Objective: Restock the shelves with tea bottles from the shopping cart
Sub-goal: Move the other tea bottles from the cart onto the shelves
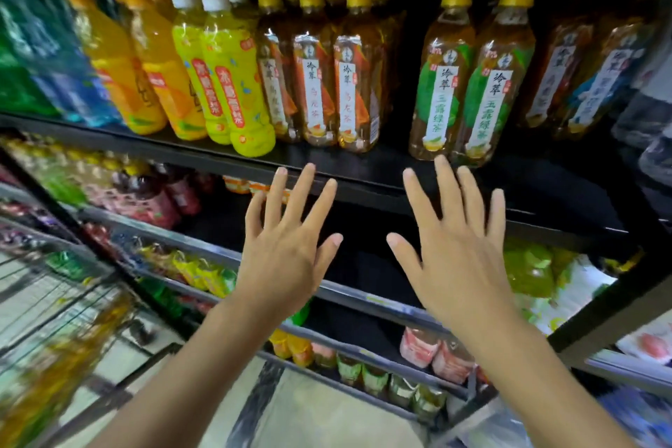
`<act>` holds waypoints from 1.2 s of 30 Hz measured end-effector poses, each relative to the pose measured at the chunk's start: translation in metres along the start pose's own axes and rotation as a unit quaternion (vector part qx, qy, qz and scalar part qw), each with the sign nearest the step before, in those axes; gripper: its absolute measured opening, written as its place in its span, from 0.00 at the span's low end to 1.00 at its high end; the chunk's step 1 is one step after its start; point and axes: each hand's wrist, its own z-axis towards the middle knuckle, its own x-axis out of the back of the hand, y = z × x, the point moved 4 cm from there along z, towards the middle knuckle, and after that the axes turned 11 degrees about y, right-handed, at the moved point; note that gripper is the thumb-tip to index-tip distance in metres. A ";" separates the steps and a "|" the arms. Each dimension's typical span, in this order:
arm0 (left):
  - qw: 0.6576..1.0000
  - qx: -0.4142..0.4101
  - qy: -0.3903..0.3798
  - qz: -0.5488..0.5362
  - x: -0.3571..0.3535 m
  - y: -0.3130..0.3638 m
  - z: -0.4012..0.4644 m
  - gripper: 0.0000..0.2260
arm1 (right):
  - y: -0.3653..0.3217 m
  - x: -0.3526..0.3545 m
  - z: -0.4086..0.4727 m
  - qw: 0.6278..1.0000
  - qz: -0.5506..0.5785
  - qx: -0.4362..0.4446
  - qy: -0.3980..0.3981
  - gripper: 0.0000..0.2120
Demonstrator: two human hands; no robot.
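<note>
While both arms reach toward the shelf (pixel 363 171), the left hand (pixel 287 251) and the right hand (pixel 454 255) are spread flat with fingers straight, holding nothing. Tea bottles with orange labels (pixel 354 84) and tea bottles with green labels (pixel 469 84) stand upright on the shelf above the fingertips, a gap between the two groups. The shopping cart (pixel 65 331) sits blurred at lower left, more bottles apparently inside.

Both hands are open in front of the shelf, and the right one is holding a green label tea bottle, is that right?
Not quite. The head view shows both hands open in front of the shelf edge, but the right hand holds nothing. Its fingers are spread just below the green-label tea bottles, which stand on the shelf. The left hand is empty too.
</note>
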 end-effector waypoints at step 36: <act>0.858 0.450 -0.228 0.098 0.061 -0.386 -0.455 0.35 | -0.561 -0.174 -0.160 0.895 0.146 0.339 -0.250 0.34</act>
